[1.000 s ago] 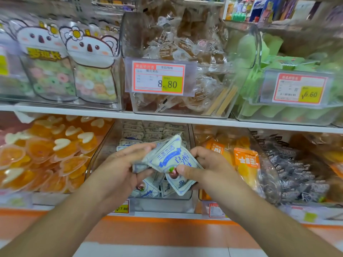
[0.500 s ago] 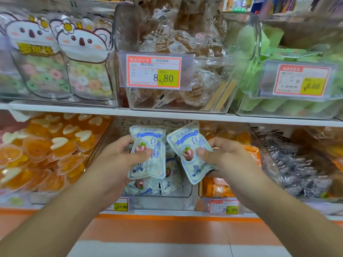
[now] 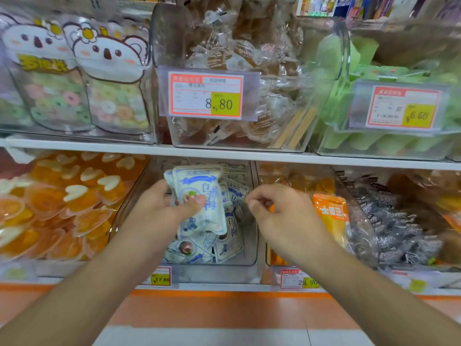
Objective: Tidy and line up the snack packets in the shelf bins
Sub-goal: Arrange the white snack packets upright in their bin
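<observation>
Clear bin (image 3: 245, 260) on the lower shelf holds loose white-and-blue packets. I see my left hand (image 3: 159, 208) pinching a small stack of packets (image 3: 199, 196) upright above it, long axis vertical, print facing me. My right hand (image 3: 279, 211) hovers beside it, fingers curled, holding nothing.

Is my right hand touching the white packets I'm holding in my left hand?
Apart. The head view shows the right hand curled and empty, with a visible gap to the white packets gripped in the left hand.
</observation>
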Motion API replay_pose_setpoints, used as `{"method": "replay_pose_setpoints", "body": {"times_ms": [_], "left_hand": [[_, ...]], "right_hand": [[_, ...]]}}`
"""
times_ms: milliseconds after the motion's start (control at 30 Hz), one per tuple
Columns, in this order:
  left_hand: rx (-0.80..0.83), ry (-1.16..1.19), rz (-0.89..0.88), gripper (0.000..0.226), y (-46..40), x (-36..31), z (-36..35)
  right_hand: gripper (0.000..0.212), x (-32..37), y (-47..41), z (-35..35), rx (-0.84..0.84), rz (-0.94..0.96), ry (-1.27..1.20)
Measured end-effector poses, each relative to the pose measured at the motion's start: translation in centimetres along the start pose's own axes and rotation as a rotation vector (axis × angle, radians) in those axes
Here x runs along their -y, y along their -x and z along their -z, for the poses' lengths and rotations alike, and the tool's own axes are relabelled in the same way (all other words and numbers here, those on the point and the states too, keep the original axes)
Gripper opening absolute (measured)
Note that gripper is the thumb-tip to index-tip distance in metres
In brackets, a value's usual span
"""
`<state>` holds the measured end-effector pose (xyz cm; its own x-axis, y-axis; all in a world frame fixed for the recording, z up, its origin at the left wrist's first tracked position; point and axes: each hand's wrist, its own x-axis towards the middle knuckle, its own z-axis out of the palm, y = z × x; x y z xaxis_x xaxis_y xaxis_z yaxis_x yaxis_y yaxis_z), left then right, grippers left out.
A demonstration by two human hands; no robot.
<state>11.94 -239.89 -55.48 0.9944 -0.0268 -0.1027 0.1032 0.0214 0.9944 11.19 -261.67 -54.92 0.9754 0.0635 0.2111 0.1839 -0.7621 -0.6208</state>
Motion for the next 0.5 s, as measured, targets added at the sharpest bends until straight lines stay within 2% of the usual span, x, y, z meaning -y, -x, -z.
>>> {"method": "replay_pose_setpoints", "body": {"times_ms": [33,67,167,200,267,333,367,467,500], "left_hand": [[-0.023,0.005,0.000,0.034,-0.3,0.0,0.8],[-0.037,0.006,-0.002,0.038,-0.5,0.1,1.6],[-0.056,-0.008,0.008,0.068,-0.9,0.4,2.8],[-0.054,-0.008,0.014,0.070,-1.0,0.5,3.1],[-0.003,-0.003,-0.008,0.052,-1.1,0.4,3.3],[0.038,-0.006,-0.014,0.049,-1.4,0.8,3.6],[0.046,-0.004,-0.019,0.048,-1.5,0.9,3.7],[0.067,0.020,-0.022,0.040,-1.6,1.0,3.9],[0.077,0.022,-0.023,0.041,-1.6,1.0,3.8]], "right_hand": [[0.013,-0.4,-0.3,0.2,0.007,0.029,0.068],[0.022,-0.8,-0.7,0.3,0.037,0.056,0.139],[0.043,-0.9,-2.2,-0.3,0.171,0.124,0.307],[0.046,-0.6,-2.8,-0.8,0.221,0.163,0.367],[0.049,0.0,-4.2,-1.9,0.326,0.256,0.510],[0.050,0.6,-5.6,-3.0,0.407,0.297,0.655],[0.046,0.9,-6.2,-3.3,0.437,0.305,0.708],[0.018,1.7,-7.9,-4.5,0.483,0.302,0.804],[0.021,1.7,-8.2,-4.9,0.478,0.291,0.793]]}}
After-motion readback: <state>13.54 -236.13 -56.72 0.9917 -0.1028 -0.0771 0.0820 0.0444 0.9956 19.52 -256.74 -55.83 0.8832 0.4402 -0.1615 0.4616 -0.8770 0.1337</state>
